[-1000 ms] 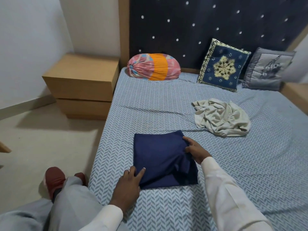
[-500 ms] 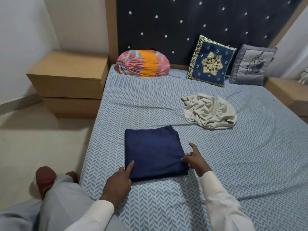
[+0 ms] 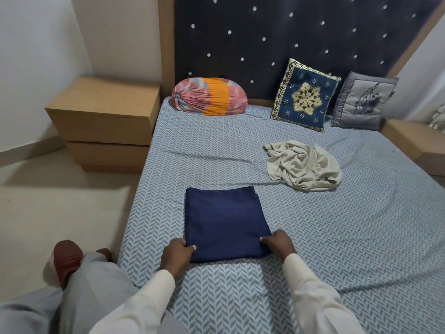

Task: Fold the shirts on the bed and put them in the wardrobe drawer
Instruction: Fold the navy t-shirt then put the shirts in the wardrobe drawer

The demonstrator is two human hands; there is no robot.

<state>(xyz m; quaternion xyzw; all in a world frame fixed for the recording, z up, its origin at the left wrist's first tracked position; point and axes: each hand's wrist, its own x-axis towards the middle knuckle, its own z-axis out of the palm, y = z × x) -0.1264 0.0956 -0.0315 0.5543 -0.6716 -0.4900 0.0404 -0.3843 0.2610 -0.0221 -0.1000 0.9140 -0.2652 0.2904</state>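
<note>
White walls (image 3: 36, 56), pale floor (image 3: 60, 213) out beyond the left hand (image 3: 177, 255). Far ahead-left of it, a wooden nightstand (image 3: 106, 116) against the wall. Straight ahead, a dark studded headboard (image 3: 265, 44); another wooden unit (image 3: 414, 143) far beyond the right hand (image 3: 279, 244).

The folded shirt (image 3: 224, 220) is plain navy; the crumpled shirt (image 3: 303, 165) is cream. The sheet (image 3: 361, 225) is pale blue with a grey herringbone print. The headboard (image 3: 265, 32) is dark navy, dotted white. The bolster (image 3: 209, 96) is pink and blue with an orange band. The nightstand (image 3: 103, 112) is tan.
</note>
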